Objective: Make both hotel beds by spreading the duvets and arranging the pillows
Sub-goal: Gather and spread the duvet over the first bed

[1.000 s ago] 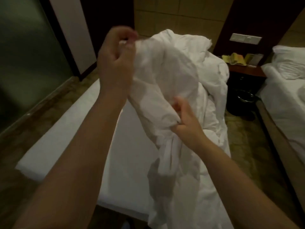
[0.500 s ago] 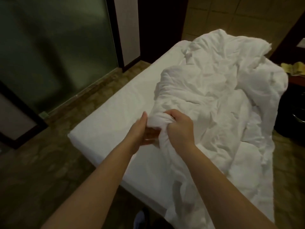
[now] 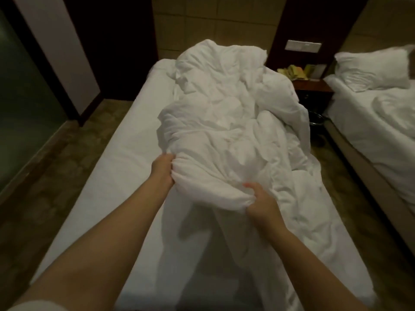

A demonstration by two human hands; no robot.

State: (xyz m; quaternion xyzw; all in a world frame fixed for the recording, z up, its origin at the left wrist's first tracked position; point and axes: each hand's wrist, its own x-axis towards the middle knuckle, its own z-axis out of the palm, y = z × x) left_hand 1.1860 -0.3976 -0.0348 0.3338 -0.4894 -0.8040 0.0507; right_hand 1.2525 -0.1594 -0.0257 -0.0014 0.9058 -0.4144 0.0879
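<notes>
The duvet (image 3: 224,135) is white cloth, matt, v. creased. The sheet (image 3: 125,158): white cloth, matt, mostly smooth. The pillow (image 3: 372,68): white cloth, matt, lightly creased. The counter (image 3: 314,86): dark reddish wood, semi-gloss. The floor (image 3: 56,176): mottled brown, slight sheen. The wall panel (image 3: 22,97): frosted glass.

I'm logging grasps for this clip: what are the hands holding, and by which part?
Both grip the crumpled white duvet at its bunched near end: left hand on the bunch's left side, right hand on its right.
</notes>
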